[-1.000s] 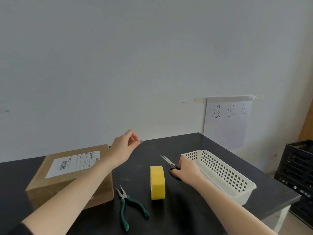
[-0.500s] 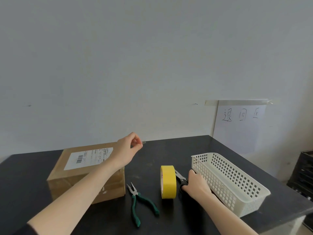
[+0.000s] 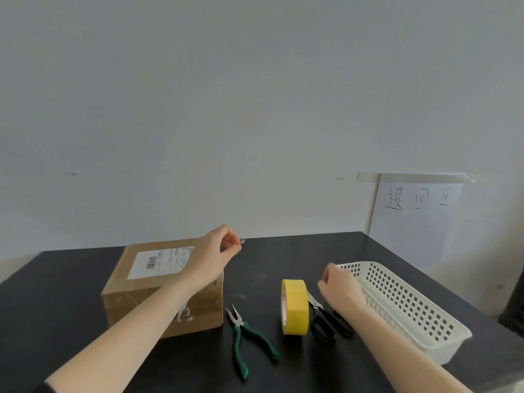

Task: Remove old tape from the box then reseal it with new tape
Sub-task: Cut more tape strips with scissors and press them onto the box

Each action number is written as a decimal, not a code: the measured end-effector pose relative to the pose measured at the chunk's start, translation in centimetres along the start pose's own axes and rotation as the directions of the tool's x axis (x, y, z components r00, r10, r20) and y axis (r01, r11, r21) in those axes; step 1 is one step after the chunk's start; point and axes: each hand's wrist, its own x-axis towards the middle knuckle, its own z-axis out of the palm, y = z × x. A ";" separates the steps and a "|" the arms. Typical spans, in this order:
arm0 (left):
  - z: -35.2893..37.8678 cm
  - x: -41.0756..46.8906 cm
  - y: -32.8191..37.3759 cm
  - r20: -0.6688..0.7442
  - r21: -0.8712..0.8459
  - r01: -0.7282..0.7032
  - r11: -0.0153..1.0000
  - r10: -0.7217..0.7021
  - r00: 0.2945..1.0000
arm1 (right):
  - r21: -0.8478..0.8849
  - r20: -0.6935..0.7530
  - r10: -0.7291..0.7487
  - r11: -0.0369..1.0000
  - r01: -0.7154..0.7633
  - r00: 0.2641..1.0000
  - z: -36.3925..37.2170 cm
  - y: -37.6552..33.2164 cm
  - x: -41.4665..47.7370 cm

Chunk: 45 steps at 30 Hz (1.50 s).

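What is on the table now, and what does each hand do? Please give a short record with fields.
left hand: pinches a small tape scrap by the cardboard box
right hand: over the scissors, not holding them; fingers unclear
middle: yellow tape roll on edge, green-handled pliers lying flat
right side: white basket
surface: black table

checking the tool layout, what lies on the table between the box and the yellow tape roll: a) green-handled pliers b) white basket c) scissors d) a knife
a: the green-handled pliers lie between the box and the yellow tape roll; the scissors lie on the roll's other side.
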 end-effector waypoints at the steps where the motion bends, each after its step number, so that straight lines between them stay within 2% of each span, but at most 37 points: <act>1: -0.1 -0.2 -0.1 -0.009 0.002 -0.011 1.000 0.011 1.000 | 0.069 -0.051 -0.012 0.998 0.016 0.999 -0.9 -0.9 0.2; 4: -0.3 -0.6 -0.4 -0.022 0.000 -0.036 0.999 0.036 0.999 | 0.232 -0.102 -0.045 0.970 0.068 0.994 -2.7 -4.2 1.0; 7: -0.6 -1.1 -0.9 -0.033 -0.004 -0.057 0.998 0.057 0.998 | 0.359 -0.080 -0.125 0.922 0.145 0.989 -3.6 -7.6 1.4; 9: -0.9 -1.3 -1.2 -0.041 -0.013 -0.076 0.997 0.075 0.996 | 0.491 0.007 -0.149 0.862 0.126 0.989 -3.7 -10.0 1.3; 11: -1.2 -1.4 -1.6 -0.051 -0.019 -0.094 0.995 0.093 0.994 | 0.604 0.146 -0.167 0.796 0.045 0.975 -3.5 -12.1 0.8; 14: -1.8 -1.7 -2.1 -0.082 0.009 -0.125 0.992 0.125 0.989 | 0.672 0.268 -0.245 0.740 0.001 0.932 -2.8 -14.6 0.0; 23: -4.4 -2.8 -3.8 -0.137 0.091 -0.208 0.974 0.219 0.966 | 0.703 0.377 -0.334 0.711 -0.032 0.864 -1.1 -18.7 -1.9; 33: -7.4 -4.8 -5.5 -0.140 0.215 -0.159 0.964 0.192 0.971 | 0.678 0.332 -0.329 0.735 0.019 0.884 0.6 -22.5 -2.7; 36: -8.7 -5.4 -6.3 -0.130 0.172 -0.121 0.978 0.144 0.981 | 0.686 0.307 -0.292 0.728 0.002 0.906 1.5 -23.4 -2.9; 40: -11.3 -5.6 -7.9 -0.255 0.069 0.028 0.997 -0.010 0.967 | 0.673 0.287 -0.244 0.740 -0.014 0.926 2.4 -23.6 -2.7; 43: -12.9 -5.6 -10.1 -0.329 0.005 0.253 0.967 -0.237 0.914 | 0.666 0.300 -0.242 0.745 -0.021 0.923 2.9 -23.5 -2.7; 45: -13.3 -5.8 -11.5 -0.299 -0.060 0.430 0.901 -0.428 0.853 | 0.655 0.298 -0.239 0.756 -0.015 0.924 3.3 -23.6 -2.7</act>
